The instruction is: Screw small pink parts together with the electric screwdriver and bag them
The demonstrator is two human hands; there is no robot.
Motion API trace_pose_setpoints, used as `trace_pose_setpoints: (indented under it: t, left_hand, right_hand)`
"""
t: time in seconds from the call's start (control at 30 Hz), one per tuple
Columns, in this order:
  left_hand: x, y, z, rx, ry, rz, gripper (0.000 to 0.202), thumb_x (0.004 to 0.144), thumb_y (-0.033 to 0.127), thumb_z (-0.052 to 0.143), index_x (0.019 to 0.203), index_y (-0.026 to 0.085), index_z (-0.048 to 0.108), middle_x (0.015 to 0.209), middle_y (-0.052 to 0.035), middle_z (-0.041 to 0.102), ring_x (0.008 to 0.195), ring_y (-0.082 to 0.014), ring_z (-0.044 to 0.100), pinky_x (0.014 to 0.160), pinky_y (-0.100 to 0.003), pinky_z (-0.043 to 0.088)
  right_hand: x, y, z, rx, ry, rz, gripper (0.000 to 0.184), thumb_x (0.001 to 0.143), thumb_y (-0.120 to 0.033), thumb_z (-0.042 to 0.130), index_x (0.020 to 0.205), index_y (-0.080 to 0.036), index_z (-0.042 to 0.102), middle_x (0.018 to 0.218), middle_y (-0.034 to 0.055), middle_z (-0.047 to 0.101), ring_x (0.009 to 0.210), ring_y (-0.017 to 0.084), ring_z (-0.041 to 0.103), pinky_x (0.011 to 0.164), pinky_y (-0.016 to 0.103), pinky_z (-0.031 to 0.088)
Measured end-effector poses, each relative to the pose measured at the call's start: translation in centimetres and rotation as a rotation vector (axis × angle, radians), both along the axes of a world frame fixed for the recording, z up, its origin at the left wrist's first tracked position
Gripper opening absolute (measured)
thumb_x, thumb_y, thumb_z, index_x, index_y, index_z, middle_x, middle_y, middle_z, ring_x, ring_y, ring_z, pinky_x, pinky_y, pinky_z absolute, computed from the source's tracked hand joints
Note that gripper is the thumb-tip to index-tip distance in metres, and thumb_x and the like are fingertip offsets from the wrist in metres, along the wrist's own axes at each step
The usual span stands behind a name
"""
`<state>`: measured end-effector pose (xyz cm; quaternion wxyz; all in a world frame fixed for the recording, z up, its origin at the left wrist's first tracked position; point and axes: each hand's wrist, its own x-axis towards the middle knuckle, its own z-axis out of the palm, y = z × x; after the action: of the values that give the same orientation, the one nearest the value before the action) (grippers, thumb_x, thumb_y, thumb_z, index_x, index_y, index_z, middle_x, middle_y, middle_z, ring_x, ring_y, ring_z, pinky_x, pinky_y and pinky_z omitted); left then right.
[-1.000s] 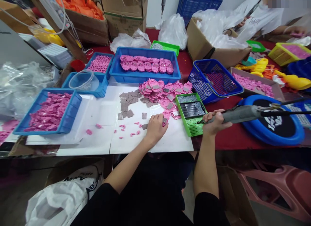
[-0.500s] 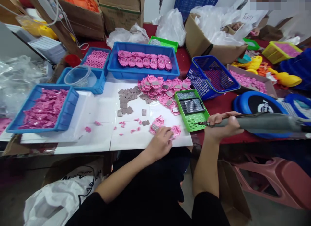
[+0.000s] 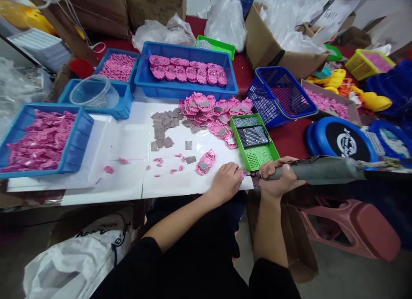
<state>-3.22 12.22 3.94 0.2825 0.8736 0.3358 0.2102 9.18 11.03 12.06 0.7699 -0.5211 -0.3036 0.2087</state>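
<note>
My right hand [image 3: 277,175] is wrapped round a grey electric screwdriver [image 3: 317,172], held level with its tip pointing left. At that tip, my left hand [image 3: 227,181] grips a pink plastic casing [image 3: 241,173], mostly hidden under the fingers. Just left of this hand lies another pink casing [image 3: 206,161] with a grey plate on it. Loose grey square plates [image 3: 165,123] and several small pink pieces [image 3: 158,162] are spread on the white work surface [image 3: 122,140]. Behind them is a heap of pink casings [image 3: 206,106]. A green tray [image 3: 257,155] of small screws stands beside my right hand.
A blue tray [image 3: 189,92] with rows of pink assemblies stands at the back. Blue bins of pink parts [image 3: 45,138] are at the left. To the right are a blue basket [image 3: 280,114], round blue items [image 3: 341,140] and, below the table, a pink stool [image 3: 370,230].
My left hand has moved right with the pink casing, to the screwdriver's tip. My right hand and the screwdriver have come slightly left and lower. The view has shifted a little.
</note>
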Motion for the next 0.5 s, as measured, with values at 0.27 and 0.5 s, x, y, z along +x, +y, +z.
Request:
trace_pose_setpoints:
  t: [0.27, 0.5]
  left_hand:
    - [0.0, 0.6, -1.4, -0.020, -0.061, -0.019, 0.009, 0.111, 0.024, 0.070, 0.116, 0.018, 0.074, 0.120, -0.0106, 0.077, 0.116, -0.0272, 0.071, 0.103, -0.042, 0.059]
    - [0.2, 0.8, -1.8, -0.035, -0.075, -0.019, 0.006, 0.111, 0.026, 0.072, 0.111, 0.021, 0.075, 0.119, -0.0098, 0.077, 0.115, -0.0275, 0.072, 0.100, -0.045, 0.059]
  right_hand:
    - [-0.4, 0.9, -1.3, -0.008, -0.028, -0.003, 0.026, 0.075, -0.044, 0.070, 0.087, -0.027, 0.055, 0.047, -0.0125, 0.042, 0.035, 0.011, 0.034, 0.040, 0.023, 0.034]
    - [-0.5, 1.2, -3.1, -0.042, -0.067, 0.071, 0.041, 0.076, -0.053, 0.082, 0.086, -0.027, 0.052, 0.048, -0.0137, 0.042, 0.035, 0.009, 0.035, 0.041, 0.023, 0.035]
